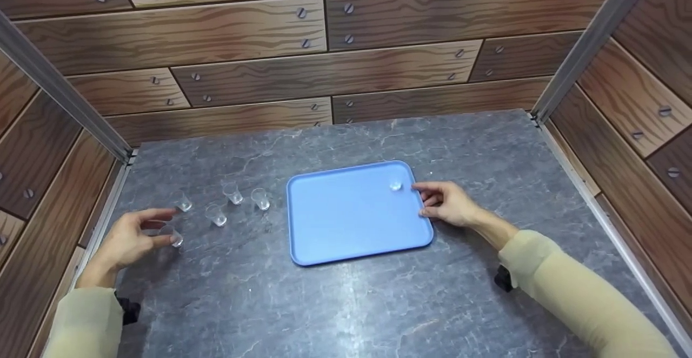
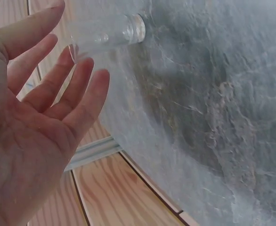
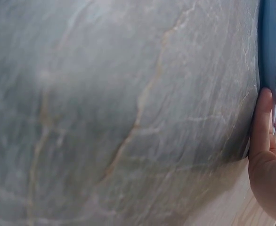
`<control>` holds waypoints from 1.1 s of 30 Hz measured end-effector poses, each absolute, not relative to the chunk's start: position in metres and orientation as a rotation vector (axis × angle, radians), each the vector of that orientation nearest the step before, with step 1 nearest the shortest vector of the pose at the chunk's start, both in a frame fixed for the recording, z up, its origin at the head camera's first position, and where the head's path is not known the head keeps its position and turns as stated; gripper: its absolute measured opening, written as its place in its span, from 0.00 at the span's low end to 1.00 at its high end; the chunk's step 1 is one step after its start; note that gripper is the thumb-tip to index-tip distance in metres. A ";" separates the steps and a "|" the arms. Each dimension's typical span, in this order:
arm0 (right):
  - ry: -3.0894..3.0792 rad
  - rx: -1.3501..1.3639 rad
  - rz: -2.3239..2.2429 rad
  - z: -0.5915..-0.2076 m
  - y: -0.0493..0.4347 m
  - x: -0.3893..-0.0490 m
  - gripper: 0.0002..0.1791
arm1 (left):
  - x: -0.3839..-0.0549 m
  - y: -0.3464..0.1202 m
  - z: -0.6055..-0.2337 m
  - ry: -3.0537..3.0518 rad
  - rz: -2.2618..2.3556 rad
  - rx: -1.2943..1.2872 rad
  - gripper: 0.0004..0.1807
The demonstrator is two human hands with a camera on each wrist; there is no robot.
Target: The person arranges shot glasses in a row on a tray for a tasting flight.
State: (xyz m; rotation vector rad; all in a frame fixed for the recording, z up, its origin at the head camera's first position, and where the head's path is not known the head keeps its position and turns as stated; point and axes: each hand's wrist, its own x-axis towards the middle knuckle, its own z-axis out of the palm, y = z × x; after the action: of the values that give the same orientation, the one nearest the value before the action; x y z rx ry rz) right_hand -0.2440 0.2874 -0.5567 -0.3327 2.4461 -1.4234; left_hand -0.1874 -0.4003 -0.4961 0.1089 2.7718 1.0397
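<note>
At the left of the table, my left hand (image 1: 132, 236) is around a small clear shot glass (image 1: 174, 238), thumb and fingers apart on either side of it. In the left wrist view the fingers are loosely spread near the rim of that shot glass (image 2: 112, 35), whose base is toward the table. My right hand (image 1: 451, 204) is at the right edge of a blue tray (image 1: 357, 217), its index finger and thumb tips at the rim. Another clear shot glass (image 1: 396, 184) stands in the tray's far right corner, close to the right index fingertip.
Several more clear shot glasses stand on the grey marbled table (image 1: 259, 304) between the left hand and the tray, among them one shot glass (image 1: 260, 199) near the tray's left edge. Wood-patterned walls (image 1: 324, 66) with metal corner posts enclose the back and sides.
</note>
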 end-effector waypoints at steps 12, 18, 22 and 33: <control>2.421 -0.325 -1.427 -0.556 0.286 -0.244 0.37 | -0.183 -0.409 -0.509 2.789 1.099 0.008 0.31; 2.442 -0.344 -1.411 -0.556 0.284 -0.245 0.37 | -0.178 -0.415 -0.518 2.788 1.140 -0.030 0.30; 2.453 -0.332 -1.404 -0.555 0.284 -0.244 0.36 | -0.177 -0.416 -0.520 2.789 1.155 -0.052 0.29; 2.448 -0.324 -1.413 -0.555 0.286 -0.243 0.36 | -0.181 -0.407 -0.508 2.824 1.150 -0.037 0.28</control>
State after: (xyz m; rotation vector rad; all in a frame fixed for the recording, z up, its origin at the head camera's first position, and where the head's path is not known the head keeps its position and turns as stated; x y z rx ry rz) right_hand -0.2428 0.2865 -0.5547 -0.3242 2.4476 -1.4131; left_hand -0.1805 -0.4070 -0.5076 -0.0370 2.8243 1.1502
